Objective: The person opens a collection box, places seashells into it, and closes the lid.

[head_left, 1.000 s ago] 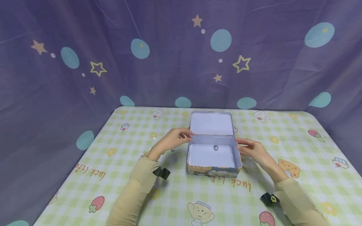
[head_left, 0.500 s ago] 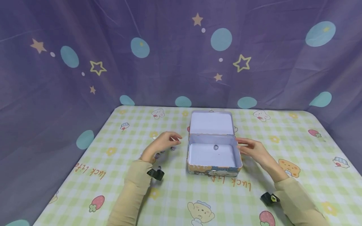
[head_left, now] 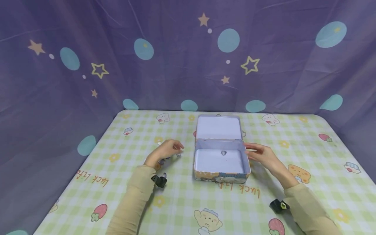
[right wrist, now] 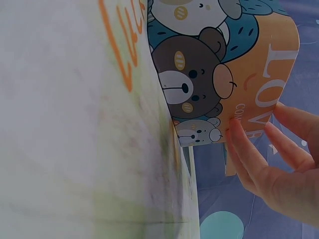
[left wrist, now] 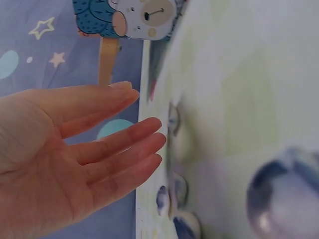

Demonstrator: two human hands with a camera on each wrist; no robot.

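Observation:
An open tin box [head_left: 222, 177] with a cartoon bear print stands on the table, its hinged lid [head_left: 218, 128] tilted back. Inside it lies a small shiny round piece [head_left: 224, 152]. My right hand [head_left: 263, 156] rests its fingertips on the box's right side, near the rim; in the right wrist view the fingers [right wrist: 251, 149] meet the orange printed wall. Left of the box, my left hand [head_left: 164, 150] hovers palm inward with fingers extended and nothing in them. Close by its fingertips are several small shiny round pieces [left wrist: 179, 226], partly hidden by the hand in the head view.
A green checked tablecloth [head_left: 173, 209] with cartoon prints covers the table. Behind and beside it hangs a purple curtain [head_left: 176, 81] with stars and blue ovals. Dark wrist cameras [head_left: 159, 180] sit at both cuffs.
My left hand has let go of the box's left side and moved left and down to the small round pieces. The right hand stays at the box.

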